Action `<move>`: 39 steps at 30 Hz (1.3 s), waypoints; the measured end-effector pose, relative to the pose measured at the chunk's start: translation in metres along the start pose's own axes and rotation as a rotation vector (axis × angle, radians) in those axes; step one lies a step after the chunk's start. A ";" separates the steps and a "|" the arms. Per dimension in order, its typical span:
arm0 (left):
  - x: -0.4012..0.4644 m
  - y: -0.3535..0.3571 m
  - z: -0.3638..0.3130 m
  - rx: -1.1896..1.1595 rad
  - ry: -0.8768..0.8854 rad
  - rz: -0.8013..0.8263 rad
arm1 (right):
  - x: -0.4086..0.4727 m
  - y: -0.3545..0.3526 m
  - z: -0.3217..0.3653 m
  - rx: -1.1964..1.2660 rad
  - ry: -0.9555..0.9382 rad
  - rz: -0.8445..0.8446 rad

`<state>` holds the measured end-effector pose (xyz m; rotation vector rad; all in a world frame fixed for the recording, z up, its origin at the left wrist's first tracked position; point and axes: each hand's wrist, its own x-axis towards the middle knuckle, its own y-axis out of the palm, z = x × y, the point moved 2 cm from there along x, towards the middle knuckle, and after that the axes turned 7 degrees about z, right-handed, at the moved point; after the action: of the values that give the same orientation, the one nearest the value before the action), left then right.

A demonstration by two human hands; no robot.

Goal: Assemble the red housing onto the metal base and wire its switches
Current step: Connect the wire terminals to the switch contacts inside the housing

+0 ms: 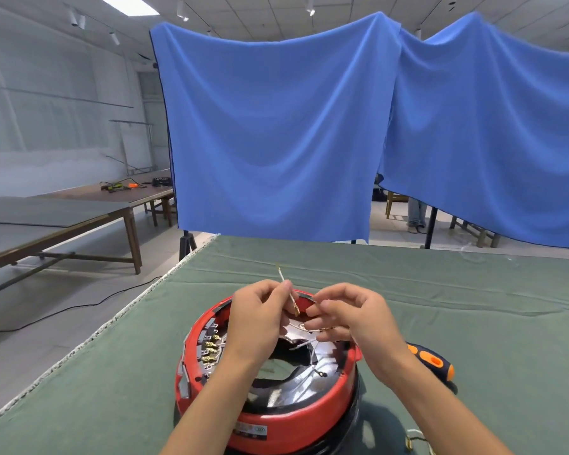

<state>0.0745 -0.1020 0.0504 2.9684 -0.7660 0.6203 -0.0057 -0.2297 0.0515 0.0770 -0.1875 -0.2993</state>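
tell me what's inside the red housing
Inside the round red plastic housing sits a shiny metal base with a central opening, a row of brass terminals along the left wall, and thin white wires. Both hands cover the far part.

housing (pixel 211 394) red | table cover (pixel 440 290) green | curtain (pixel 276 126) blue (plain) | screwdriver (pixel 432 359) orange-navy

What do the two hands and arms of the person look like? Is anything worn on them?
Both are bare. The left hand and the right hand wear no gloves, and no ring, watch or bracelet shows. Both forearms are uncovered down to the bottom edge of the picture, so no sleeve is in view. No markings show on them.
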 end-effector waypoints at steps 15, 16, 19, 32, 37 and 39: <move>-0.006 -0.002 -0.005 -0.022 0.064 -0.041 | 0.006 0.010 0.004 -0.208 0.014 0.325; -0.006 -0.002 -0.005 0.003 0.074 -0.037 | 0.006 0.010 0.004 -0.209 0.010 0.331; -0.008 -0.001 -0.006 0.069 0.090 -0.034 | 0.005 0.008 0.003 -0.213 0.006 0.350; -0.009 0.003 -0.005 0.054 -0.037 0.056 | 0.010 0.006 -0.002 -0.165 -0.007 0.111; -0.011 0.002 -0.004 0.140 -0.011 0.061 | 0.008 0.010 -0.004 -0.231 -0.031 0.073; -0.011 0.002 -0.004 0.178 -0.016 0.055 | 0.008 0.011 -0.005 -0.275 -0.036 0.067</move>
<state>0.0636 -0.0979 0.0496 3.1253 -0.8385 0.7032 0.0058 -0.2215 0.0486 -0.2068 -0.1825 -0.2574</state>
